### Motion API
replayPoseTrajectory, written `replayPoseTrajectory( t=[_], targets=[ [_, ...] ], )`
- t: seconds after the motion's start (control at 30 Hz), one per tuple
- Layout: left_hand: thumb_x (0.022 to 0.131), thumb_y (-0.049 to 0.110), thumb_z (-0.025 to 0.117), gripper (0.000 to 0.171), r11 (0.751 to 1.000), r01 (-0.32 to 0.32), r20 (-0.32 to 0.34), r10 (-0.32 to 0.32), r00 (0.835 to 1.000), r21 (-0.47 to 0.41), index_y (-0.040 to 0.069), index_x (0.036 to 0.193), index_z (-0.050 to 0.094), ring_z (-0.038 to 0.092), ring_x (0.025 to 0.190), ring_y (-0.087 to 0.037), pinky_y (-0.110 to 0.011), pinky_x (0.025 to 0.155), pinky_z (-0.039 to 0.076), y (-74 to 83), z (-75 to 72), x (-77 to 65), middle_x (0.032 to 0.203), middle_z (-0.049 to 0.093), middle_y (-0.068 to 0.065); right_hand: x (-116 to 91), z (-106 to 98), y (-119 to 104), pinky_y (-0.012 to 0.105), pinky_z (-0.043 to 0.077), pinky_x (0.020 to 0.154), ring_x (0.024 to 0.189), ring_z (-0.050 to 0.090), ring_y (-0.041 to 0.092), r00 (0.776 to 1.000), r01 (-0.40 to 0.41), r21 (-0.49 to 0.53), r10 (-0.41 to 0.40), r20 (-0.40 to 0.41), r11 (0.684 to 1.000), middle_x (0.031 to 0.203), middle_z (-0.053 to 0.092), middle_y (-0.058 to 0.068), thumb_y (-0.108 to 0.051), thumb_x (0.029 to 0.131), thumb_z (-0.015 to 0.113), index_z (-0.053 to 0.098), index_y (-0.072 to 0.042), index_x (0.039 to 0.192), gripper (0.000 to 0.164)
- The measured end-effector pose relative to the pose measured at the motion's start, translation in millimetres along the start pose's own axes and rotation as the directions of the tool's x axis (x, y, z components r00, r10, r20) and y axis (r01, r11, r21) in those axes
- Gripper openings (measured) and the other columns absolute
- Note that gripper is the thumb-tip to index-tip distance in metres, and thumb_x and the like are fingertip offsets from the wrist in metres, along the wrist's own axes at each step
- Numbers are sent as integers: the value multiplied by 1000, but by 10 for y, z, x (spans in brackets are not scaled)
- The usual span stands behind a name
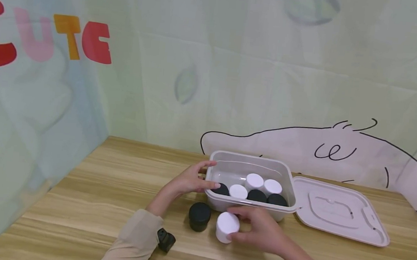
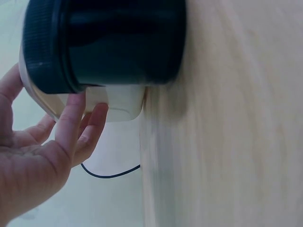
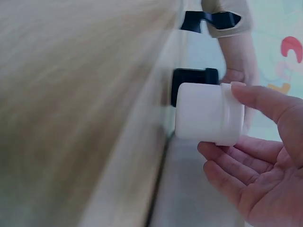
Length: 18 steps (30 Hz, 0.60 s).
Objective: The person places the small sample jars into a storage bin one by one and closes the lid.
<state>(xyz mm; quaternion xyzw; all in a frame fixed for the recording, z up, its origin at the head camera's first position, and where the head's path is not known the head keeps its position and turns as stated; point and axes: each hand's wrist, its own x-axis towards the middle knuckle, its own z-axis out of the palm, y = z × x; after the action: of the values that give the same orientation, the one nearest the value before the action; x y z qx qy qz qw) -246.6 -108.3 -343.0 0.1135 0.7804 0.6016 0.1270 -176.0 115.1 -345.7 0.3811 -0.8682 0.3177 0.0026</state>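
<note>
A grey plastic box (image 1: 251, 159) stands open on the table, holding several small white and black lidded jars. Its left end is held by my left hand (image 1: 193, 179), thumb over the front left corner, other fingers along the side; the left wrist view shows this hand (image 2: 47, 146) against the wall. In front of the box, my right hand (image 1: 259, 229) pinches a white jar (image 1: 227, 227) between thumb and fingers. That white jar (image 3: 203, 113) appears upright, with the thumb at its lid. Just left of it, a black jar (image 1: 199, 217) stands on the table.
A grey lid (image 1: 340, 211) lies flat to the right of the box, near its right end. Behind the wooden table (image 1: 113, 179) hangs a printed cloth (image 1: 160, 79). A black wrist camera (image 1: 165, 240) sits on the left sleeve.
</note>
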Motion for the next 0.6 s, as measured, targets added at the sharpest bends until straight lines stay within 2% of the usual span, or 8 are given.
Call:
replayPoseTrajectory(
  t=[0.2,0.37,0.47,0.6],
  targets=[
    [78,11,71,69,1000,8,-5,-8,1000,11,7,138,36,49,112,-36,-39,76,52,8,6,1,133,39,-28,-45,-173,-77,27,52,74,87,63,11,995,27,103,-17,-98,994,98,68,9,-16,69,79,66,2,103,41],
    [78,13,71,69,1000,3,-11,-3,1000,29,7,137,37,50,112,-36,-40,76,52,5,-2,5,132,39,-28,-23,-366,-134,26,51,76,88,64,17,988,-13,198,43,-146,980,101,65,12,-14,70,78,65,4,105,41],
    [77,13,72,69,999,5,-14,-4,1000,32,8,137,38,50,112,-36,-40,76,52,0,-2,11,132,40,-27,26,-464,-146,30,52,76,87,64,19,981,-60,215,97,-169,975,102,64,14,-13,71,77,64,4,106,41],
    [77,12,72,69,1000,6,-13,-6,1000,16,8,137,38,50,112,-36,-40,75,52,-7,3,19,132,40,-27,128,-558,-120,34,52,74,85,64,19,966,-118,179,154,-207,977,100,65,15,-14,71,77,64,4,107,42]
  ],
)
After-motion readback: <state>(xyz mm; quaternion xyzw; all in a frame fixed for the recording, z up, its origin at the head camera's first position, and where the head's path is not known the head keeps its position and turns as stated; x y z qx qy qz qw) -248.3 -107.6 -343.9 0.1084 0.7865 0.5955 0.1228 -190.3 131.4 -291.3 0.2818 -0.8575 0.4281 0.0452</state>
